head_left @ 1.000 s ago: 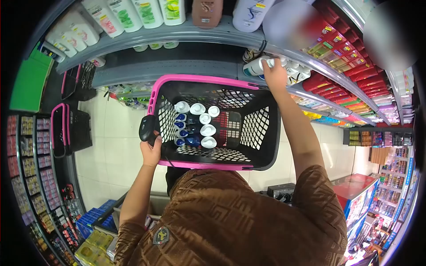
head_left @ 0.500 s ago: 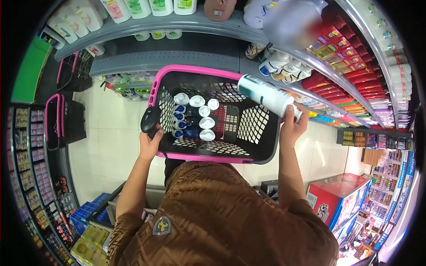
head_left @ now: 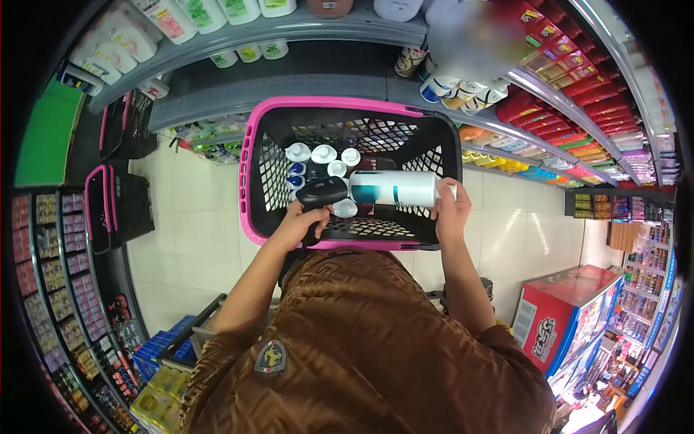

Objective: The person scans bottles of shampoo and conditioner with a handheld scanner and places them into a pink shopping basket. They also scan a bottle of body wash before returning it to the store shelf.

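My left hand (head_left: 302,224) is closed round the handle of a black barcode scanner (head_left: 322,192), whose head points right at the base of a white pump bottle (head_left: 405,189) with a teal patch. That bottle lies sideways over the basket, and my right hand (head_left: 450,206) grips it by its pump end. Below both hands is a black shopping basket (head_left: 246,173) with a pink rim. Several white-capped bottles (head_left: 324,153) and blue-topped bottles (head_left: 295,168) stand upright in its left part, some hidden by the scanner.
A grey shelf (head_left: 275,94) runs beyond the basket, with white bottles (head_left: 199,14) on its upper level. Red packs (head_left: 564,94) fill the shelves at right. Stacked black baskets (head_left: 119,206) stand at left, and a red-and-blue freezer (head_left: 567,311) is at lower right.
The scanner has moved right from the basket's left rim to the bottle's base. My right hand has brought the bottle left and down over the basket, turning it nearly level.
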Motion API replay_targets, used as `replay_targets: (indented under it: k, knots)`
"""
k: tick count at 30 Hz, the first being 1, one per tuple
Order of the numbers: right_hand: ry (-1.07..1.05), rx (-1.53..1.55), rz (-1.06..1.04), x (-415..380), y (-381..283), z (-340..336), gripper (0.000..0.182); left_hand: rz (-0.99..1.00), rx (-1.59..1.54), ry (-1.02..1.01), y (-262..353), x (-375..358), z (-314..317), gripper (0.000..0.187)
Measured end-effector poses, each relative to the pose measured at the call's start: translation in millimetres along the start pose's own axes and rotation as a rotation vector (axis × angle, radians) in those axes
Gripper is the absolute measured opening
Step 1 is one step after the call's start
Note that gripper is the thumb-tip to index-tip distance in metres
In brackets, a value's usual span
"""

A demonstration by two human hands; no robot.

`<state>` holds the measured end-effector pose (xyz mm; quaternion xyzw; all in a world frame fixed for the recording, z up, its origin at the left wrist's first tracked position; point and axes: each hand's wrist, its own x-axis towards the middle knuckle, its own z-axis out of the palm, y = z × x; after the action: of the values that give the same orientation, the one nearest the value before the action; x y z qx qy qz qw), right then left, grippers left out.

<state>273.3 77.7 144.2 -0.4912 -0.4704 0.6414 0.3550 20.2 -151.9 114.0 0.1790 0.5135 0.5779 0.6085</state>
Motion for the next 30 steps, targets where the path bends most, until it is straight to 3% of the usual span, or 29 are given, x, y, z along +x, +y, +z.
replay_targets:
  k: [5, 7, 9, 12, 17, 20, 22, 30]
  knots:
    - [-0.148, 0.002, -0.134, -4.3, -20.9, -14.5, 0.025, -0.007, -0.122, -0.118, 19.7, -9.2, 10.6, 0.018]
    - [-0.350, -0.513, -0.764, -6.9, -39.6, -9.1, 0.027, 0.015, -0.075, -0.074, 16.6, -9.5, 12.4, 0.017]
    - [-0.379, -0.587, -0.687, -16.6, -48.8, 2.6, 0.026, 0.047, -0.026, -0.033, 11.7, -7.9, 11.4, 0.017]
    - [-0.360, -0.836, -0.326, 0.7, -44.7, 19.3, 0.029, 0.174, 0.091, 0.245, -9.1, -7.0, 4.0, 0.011]
    - [-0.473, -1.243, -0.297, 68.5, 59.4, 16.7, 0.040, 0.283, 0.178, 0.449, -23.1, -23.7, -11.7, 0.013]
    - [-0.593, -1.420, -0.145, 91.7, 111.3, 12.8, 0.039, 0.350, 0.177, 0.536, -21.0, -34.6, -10.6, 0.014]
    - [-0.682, -1.550, -0.030, 101.0, 124.4, 11.8, 0.041, 0.367, 0.165, 0.559, -22.4, -40.0, -12.6, 0.015]
    - [-0.893, -1.734, 0.095, 103.0, 185.8, -11.6, 0.048, 0.450, 0.069, 0.629, -34.3, -38.3, -21.9, 0.021]
